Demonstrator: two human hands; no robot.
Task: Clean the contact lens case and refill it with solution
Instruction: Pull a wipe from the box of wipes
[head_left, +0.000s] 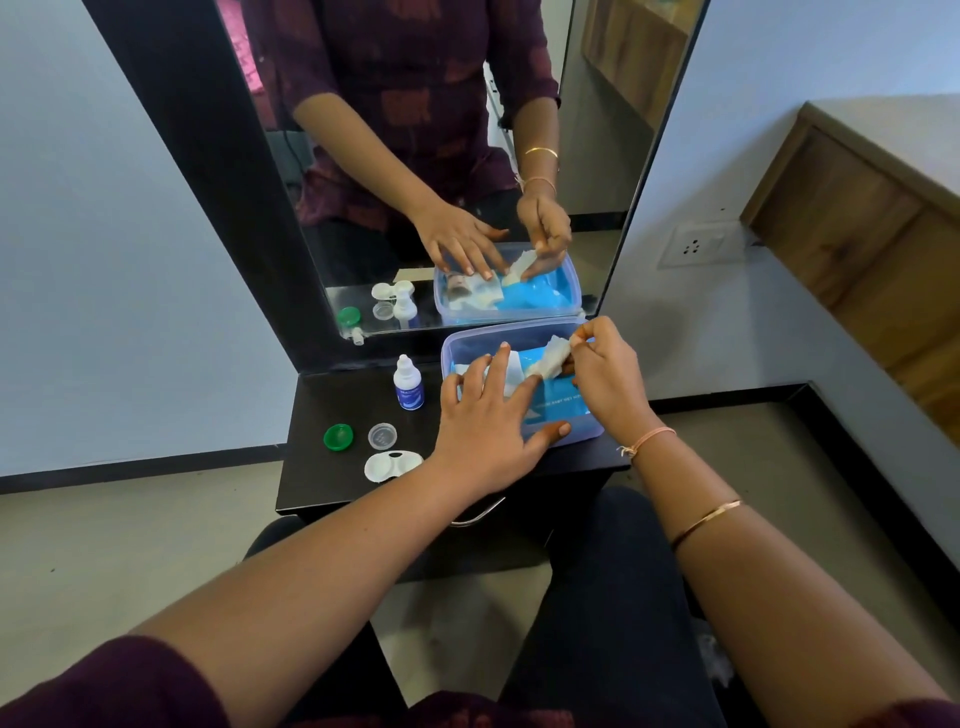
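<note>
The white contact lens case (390, 465) lies uncapped on the dark shelf (322, 483), with its green cap (338, 436) and clear cap (382, 435) lying apart behind it. A small white and blue solution bottle (409, 383) stands upright further back. My left hand (488, 421) lies flat with spread fingers on the blue packet (558, 402) inside the clear plastic box (524, 332). My right hand (605, 371) pinches a white tissue (551, 358) above the box's far right corner.
A mirror (426, 156) in a black frame stands right behind the shelf and reflects the hands and objects. A metal drawer handle (478, 514) sits under the shelf front. A wall socket (698, 244) and wooden furniture (857, 234) are to the right.
</note>
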